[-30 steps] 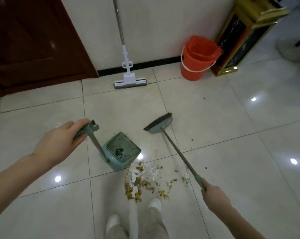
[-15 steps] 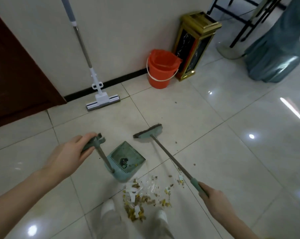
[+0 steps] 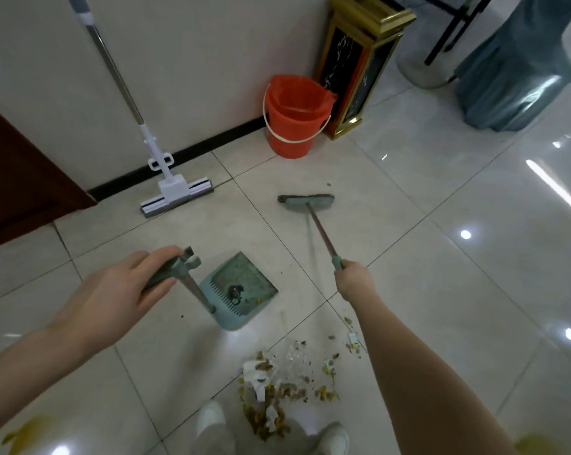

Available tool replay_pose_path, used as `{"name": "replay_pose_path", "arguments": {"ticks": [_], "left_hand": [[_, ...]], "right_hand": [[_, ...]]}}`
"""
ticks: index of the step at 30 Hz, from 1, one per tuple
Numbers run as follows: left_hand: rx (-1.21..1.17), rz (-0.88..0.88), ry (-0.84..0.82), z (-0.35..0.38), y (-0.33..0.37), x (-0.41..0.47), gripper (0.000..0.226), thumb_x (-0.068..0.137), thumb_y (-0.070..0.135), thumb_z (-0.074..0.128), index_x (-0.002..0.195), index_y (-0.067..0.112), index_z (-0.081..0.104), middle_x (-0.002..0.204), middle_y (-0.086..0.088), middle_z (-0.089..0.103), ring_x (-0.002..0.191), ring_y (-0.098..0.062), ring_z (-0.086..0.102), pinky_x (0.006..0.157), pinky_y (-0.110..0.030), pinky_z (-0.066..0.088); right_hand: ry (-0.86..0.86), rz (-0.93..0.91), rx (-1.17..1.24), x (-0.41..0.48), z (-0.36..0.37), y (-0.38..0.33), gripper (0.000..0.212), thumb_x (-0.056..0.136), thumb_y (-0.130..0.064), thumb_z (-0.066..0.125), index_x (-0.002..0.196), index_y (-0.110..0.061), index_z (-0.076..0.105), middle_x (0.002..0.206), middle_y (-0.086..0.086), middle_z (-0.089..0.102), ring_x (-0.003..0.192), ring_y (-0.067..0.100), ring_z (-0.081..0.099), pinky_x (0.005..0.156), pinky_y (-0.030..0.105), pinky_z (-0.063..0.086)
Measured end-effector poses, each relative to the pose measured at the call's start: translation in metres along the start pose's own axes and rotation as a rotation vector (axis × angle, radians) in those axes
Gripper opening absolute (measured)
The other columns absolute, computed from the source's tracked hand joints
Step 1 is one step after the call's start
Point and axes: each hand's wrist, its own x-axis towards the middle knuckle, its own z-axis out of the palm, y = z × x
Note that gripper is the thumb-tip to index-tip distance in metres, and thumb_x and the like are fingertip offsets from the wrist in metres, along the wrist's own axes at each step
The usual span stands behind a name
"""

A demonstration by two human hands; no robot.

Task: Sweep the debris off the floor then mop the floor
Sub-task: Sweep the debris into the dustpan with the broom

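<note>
The sweeping stage is under way and far from finished — most of the debris [image 3: 277,389] is still lying on the floor [image 3: 442,290] in one loose pile just ahead of the person's shoes [image 3: 212,418], with a few stray bits scattered toward the right forearm and single specks lying farther out near the broom. Only a little dirt is sitting inside the dustpan [image 3: 241,287]. The mopping stage is not yet started, judging by position: the mop [image 3: 175,192] is leaning against the wall, untouched, with its head resting on the floor.

Count, largest to smallest:
- One gold-framed bin [image 3: 359,67] standing beside the wall.
- One mop.
- One orange bucket [image 3: 294,116], touching the bin.
- One broom [image 3: 307,201], with its head resting on the floor well beyond the pile.
- One dustpan, standing on the floor between the hands, near the pile but not touching it.
- One main debris pile.

The left hand [image 3: 113,297] is gripping the dustpan's upright handle at its top. The right hand [image 3: 353,280] is clenching the end of the broom handle — the arm is reaching forward.
</note>
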Motion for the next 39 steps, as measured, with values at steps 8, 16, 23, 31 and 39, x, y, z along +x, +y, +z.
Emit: {"name": "replay_pose_path", "arguments": {"ticks": [8, 16, 23, 31, 39], "left_hand": [[0.019, 0.046, -0.079, 0.011, 0.007, 0.003, 0.044, 0.089, 0.038, 0.050, 0.132, 0.029, 0.046, 0.105, -0.002, 0.061, 0.074, -0.024, 0.061, 0.055, -0.037, 0.053], [0.014, 0.081, -0.101, 0.009, 0.028, 0.016, 0.041, 0.090, 0.038, 0.054, 0.129, 0.034, 0.042, 0.101, -0.003, 0.062, 0.077, -0.028, 0.062, 0.063, -0.043, 0.054], [0.008, 0.169, -0.106, 0.004, 0.058, 0.017, 0.038, 0.092, 0.033, 0.056, 0.127, 0.031, 0.041, 0.102, -0.009, 0.063, 0.076, -0.032, 0.060, 0.060, -0.040, 0.051], [-0.017, 0.233, -0.115, 0.000, 0.097, 0.030, 0.040, 0.090, 0.027, 0.060, 0.127, 0.029, 0.042, 0.104, -0.013, 0.063, 0.084, -0.035, 0.061, 0.067, -0.044, 0.052], [0.005, 0.203, -0.075, -0.029, 0.142, 0.062, 0.040, 0.089, 0.016, 0.063, 0.127, 0.018, 0.051, 0.104, -0.016, 0.063, 0.083, -0.036, 0.060, 0.064, -0.040, 0.048]], "right_hand": [[-0.070, 0.024, -0.182, -0.073, 0.017, 0.103, 0.046, 0.093, -0.010, 0.038, 0.135, -0.027, 0.047, 0.080, 0.000, 0.056, 0.067, 0.017, 0.057, 0.058, 0.029, 0.049], [-0.127, 0.179, -0.211, -0.218, 0.020, 0.228, 0.043, 0.100, -0.023, 0.037, 0.140, -0.041, 0.036, 0.077, -0.001, 0.060, 0.060, 0.012, 0.061, 0.051, 0.024, 0.055], [-0.168, 0.274, -0.207, -0.310, 0.012, 0.262, 0.045, 0.101, -0.030, 0.040, 0.144, -0.041, 0.032, 0.077, -0.002, 0.061, 0.062, 0.010, 0.062, 0.052, 0.022, 0.053], [0.007, 0.185, -0.084, -0.293, -0.033, 0.249, 0.036, 0.099, -0.033, 0.048, 0.134, -0.034, 0.052, 0.088, 0.000, 0.066, 0.067, 0.014, 0.061, 0.059, 0.029, 0.055], [0.067, 0.044, -0.002, -0.205, -0.101, 0.220, 0.037, 0.098, -0.032, 0.047, 0.134, -0.036, 0.051, 0.096, 0.004, 0.067, 0.080, 0.023, 0.063, 0.066, 0.031, 0.051]]}}
